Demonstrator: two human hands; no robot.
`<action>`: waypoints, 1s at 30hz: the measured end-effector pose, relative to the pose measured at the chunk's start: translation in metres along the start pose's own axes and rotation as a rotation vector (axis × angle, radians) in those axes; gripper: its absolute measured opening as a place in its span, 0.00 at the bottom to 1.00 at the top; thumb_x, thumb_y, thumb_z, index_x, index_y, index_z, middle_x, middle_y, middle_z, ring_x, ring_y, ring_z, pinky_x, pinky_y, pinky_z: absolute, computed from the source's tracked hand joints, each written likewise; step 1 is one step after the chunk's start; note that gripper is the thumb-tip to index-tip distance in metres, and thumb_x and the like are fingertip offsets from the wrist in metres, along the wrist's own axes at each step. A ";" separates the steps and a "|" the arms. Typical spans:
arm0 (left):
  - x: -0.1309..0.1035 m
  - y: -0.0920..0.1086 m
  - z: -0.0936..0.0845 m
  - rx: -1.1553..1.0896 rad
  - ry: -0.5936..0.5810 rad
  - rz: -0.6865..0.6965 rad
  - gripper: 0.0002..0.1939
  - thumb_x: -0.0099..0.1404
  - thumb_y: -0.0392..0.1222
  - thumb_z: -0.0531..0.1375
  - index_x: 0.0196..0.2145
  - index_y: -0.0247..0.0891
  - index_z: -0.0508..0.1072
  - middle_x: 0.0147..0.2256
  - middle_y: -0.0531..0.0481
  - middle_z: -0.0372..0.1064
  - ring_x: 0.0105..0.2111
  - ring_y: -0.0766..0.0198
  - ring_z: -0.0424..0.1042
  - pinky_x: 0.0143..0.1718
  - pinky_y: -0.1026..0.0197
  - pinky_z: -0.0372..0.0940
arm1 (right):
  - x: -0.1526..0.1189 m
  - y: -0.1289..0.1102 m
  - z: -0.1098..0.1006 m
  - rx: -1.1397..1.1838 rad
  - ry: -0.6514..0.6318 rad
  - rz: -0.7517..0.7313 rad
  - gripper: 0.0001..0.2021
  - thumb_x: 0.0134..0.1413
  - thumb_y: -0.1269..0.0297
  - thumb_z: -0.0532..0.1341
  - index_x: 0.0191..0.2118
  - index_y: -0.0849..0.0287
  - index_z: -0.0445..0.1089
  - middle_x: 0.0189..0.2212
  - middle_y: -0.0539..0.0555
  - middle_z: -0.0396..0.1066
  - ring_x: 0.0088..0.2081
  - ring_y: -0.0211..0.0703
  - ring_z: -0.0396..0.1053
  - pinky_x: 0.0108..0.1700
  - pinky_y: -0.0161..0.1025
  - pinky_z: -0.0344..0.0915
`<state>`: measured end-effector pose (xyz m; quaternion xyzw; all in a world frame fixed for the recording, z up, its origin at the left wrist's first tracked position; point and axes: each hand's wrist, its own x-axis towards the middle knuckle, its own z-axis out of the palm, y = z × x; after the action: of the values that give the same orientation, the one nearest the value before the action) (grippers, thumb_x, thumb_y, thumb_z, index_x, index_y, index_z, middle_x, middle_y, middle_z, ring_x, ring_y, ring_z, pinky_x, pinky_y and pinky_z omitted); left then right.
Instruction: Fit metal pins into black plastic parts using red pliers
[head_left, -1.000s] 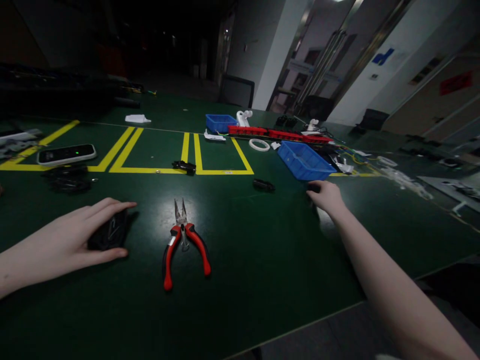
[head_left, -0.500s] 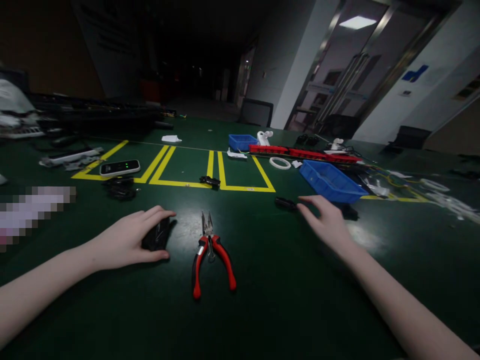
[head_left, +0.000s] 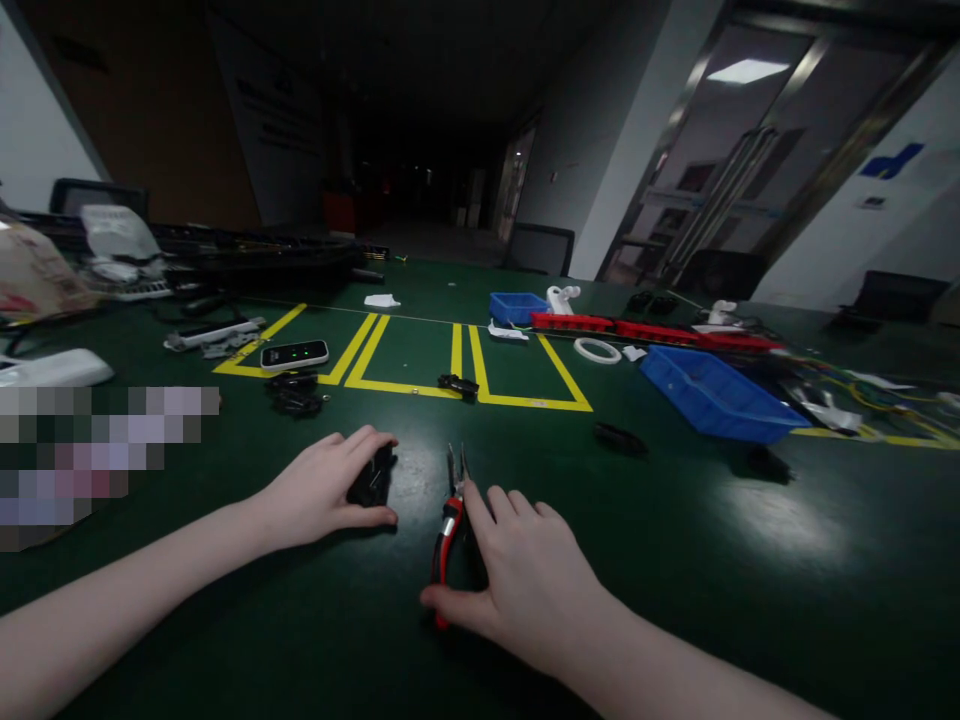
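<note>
My left hand (head_left: 326, 492) rests on the green table, its fingers and thumb curved around a small shiny black piece (head_left: 373, 480) whose kind is unclear. To its right, my right hand (head_left: 525, 560) covers the needle-nose pliers (head_left: 448, 535). The thumb lies by the lower end of the red-and-black left handle and the index finger reaches to the pivot. The right handle is hidden under the palm. The metal jaws point away from me, slightly apart. Beyond my right hand lies another small black piece (head_left: 619, 437), touched by neither hand.
A blue bin (head_left: 720, 400) stands at right, with a dark piece (head_left: 765, 463) before it. Farther back are a smaller blue bin (head_left: 517, 306), red strips (head_left: 652, 331) and a tape roll (head_left: 598, 350). Yellow tape marks (head_left: 405, 386), a white-edged device (head_left: 295, 354) and black bundles (head_left: 296, 393) lie ahead.
My right hand has moved left and toward me, from the small black piece near the blue bin onto the pliers. My left hand keeps its hold on the black piece. The view has shifted.
</note>
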<state>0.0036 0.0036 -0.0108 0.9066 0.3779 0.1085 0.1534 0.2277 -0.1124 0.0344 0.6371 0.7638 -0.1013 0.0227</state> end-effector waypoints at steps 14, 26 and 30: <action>0.004 0.009 -0.013 -0.220 -0.060 -0.020 0.31 0.57 0.61 0.65 0.53 0.41 0.70 0.53 0.45 0.72 0.52 0.48 0.71 0.51 0.46 0.67 | 0.005 0.059 0.010 -0.041 0.125 0.086 0.29 0.46 0.50 0.62 0.53 0.62 0.71 0.51 0.66 0.69 0.49 0.60 0.70 0.46 0.56 0.73; -0.010 0.007 -0.016 -0.591 -0.214 0.010 0.45 0.52 0.57 0.70 0.62 0.44 0.58 0.57 0.42 0.64 0.57 0.46 0.64 0.56 0.43 0.61 | 0.017 0.079 0.027 0.071 0.406 -0.138 0.19 0.51 0.62 0.60 0.50 0.57 0.67 0.44 0.58 0.71 0.45 0.51 0.71 0.44 0.49 0.72; -0.009 0.003 -0.018 -0.589 -0.312 0.068 0.38 0.48 0.62 0.70 0.52 0.42 0.68 0.52 0.43 0.67 0.52 0.47 0.65 0.51 0.46 0.62 | 0.018 0.074 0.037 0.111 0.478 -0.234 0.19 0.50 0.64 0.58 0.50 0.54 0.66 0.47 0.57 0.68 0.47 0.51 0.68 0.43 0.47 0.71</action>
<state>-0.0060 -0.0016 0.0061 0.8410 0.2718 0.0782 0.4613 0.2927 -0.0892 -0.0140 0.5505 0.8093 0.0082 -0.2049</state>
